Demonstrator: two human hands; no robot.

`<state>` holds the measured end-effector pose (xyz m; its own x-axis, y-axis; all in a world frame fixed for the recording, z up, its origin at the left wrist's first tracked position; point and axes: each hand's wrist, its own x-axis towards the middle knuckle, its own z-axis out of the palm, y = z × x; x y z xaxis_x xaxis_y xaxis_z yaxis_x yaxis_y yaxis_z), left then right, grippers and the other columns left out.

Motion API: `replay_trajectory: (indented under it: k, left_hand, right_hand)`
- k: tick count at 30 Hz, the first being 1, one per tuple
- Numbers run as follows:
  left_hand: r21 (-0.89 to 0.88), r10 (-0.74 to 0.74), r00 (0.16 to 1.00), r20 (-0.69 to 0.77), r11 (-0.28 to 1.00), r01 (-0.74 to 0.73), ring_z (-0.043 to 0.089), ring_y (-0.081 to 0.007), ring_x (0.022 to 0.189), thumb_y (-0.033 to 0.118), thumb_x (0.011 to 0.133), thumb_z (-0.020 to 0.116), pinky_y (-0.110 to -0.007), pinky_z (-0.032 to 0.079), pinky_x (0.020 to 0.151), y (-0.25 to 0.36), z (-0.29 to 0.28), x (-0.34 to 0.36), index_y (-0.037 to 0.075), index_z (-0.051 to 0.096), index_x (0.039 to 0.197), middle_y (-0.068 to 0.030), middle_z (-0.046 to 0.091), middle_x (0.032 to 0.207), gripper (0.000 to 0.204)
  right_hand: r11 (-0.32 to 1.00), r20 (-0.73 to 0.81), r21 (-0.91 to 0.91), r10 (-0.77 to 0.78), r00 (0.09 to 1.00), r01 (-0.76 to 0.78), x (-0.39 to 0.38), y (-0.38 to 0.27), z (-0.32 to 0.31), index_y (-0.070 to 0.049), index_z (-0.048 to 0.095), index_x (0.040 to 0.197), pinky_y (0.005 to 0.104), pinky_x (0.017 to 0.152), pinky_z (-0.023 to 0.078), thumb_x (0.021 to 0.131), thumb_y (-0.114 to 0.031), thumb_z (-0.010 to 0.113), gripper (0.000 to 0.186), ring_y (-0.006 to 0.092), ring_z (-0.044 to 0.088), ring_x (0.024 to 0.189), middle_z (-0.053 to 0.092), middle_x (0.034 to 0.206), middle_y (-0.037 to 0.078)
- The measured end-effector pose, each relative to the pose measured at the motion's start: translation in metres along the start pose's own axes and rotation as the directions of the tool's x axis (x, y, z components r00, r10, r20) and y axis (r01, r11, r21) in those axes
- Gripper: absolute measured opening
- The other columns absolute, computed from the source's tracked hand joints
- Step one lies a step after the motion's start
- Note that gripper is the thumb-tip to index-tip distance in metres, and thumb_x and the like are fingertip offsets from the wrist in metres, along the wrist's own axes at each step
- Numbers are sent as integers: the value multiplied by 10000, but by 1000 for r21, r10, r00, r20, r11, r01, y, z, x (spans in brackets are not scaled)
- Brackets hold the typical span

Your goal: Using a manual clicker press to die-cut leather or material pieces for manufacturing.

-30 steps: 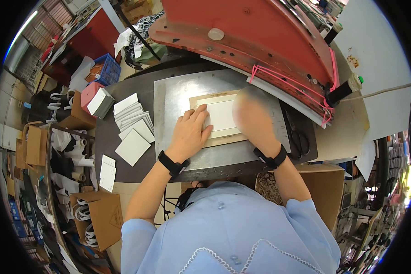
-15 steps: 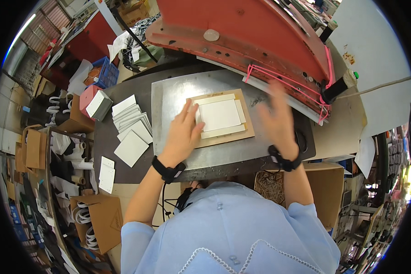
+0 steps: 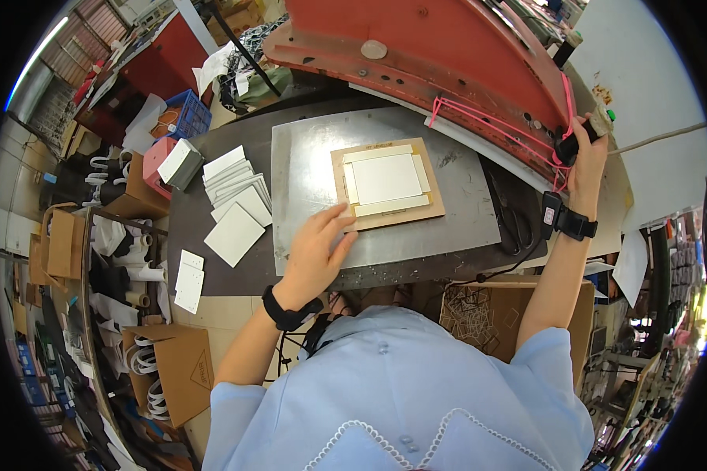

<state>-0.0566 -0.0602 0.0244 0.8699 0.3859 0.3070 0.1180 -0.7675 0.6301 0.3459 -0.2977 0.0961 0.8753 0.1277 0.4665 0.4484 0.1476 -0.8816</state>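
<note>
My left hand (image 3: 316, 253) is open, its fingertips at the lower left corner of a tan board (image 3: 430, 174). On that board lies a cream frame (image 3: 393, 206) around a white rectangular card (image 3: 386, 180). The board rests on a grey metal plate (image 3: 456, 228). Over at the right, my right hand (image 3: 591, 161) is wrapped round a black handle (image 3: 567, 147) with a green button at its end. The handle sits at the end of a large red machine arm (image 3: 440, 59), and a pink cord (image 3: 487, 129) is strung along it.
Left of the plate, several white cards (image 3: 236, 234) lie fanned out on the dark table (image 3: 192, 235). A stack of cards (image 3: 182, 165) leans by a pink box (image 3: 155, 161). Scissors (image 3: 514, 228) lie at the right. A cardboard box (image 3: 554, 306) with thin offcuts stands below.
My right hand has moved right and closed round the black handle. My left hand has drawn back from the frame to the board's lower left corner. The white card now sits evenly inside the frame.
</note>
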Motion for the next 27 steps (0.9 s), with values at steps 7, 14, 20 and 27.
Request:
replay_trajectory:
  k: [7,14,20,27]
  left_hand:
    - [-308,158,971,180,946,-97,683,-284,872,58,901,654,-319,539,757,61,-5,2,23,676,1084,-119,706,990,188]
    - [-449,316,945,90,859,-244,681,-289,954,52,858,717,-327,543,803,110,-7,26,34,624,1220,-133,679,1134,374]
    - [-561,340,934,-109,755,-340,527,-345,1256,207,787,819,-385,441,1044,135,-16,35,43,409,1435,-193,482,1413,784]
    - [-926,63,997,-52,370,-72,603,-160,944,520,901,638,-304,477,878,123,-32,18,-34,433,1299,-99,611,1010,713]
  right_hand:
    - [990,57,-140,-6,998,14,-57,-35,4,18,479,1292,319,985,425,850,-67,690,497,195,557,1098,569,1195,119]
    - [996,389,-8,84,917,-88,-154,-99,14,40,260,1489,398,1156,289,853,40,605,723,270,373,1400,399,1469,192]
    - [956,262,-291,50,964,30,-122,-122,-43,19,334,1479,411,1162,293,978,-160,566,581,265,409,1385,410,1494,166]
    - [997,123,-66,-19,992,27,-70,-82,-38,4,376,1454,380,1127,334,1069,-332,391,511,249,462,1320,489,1411,170]
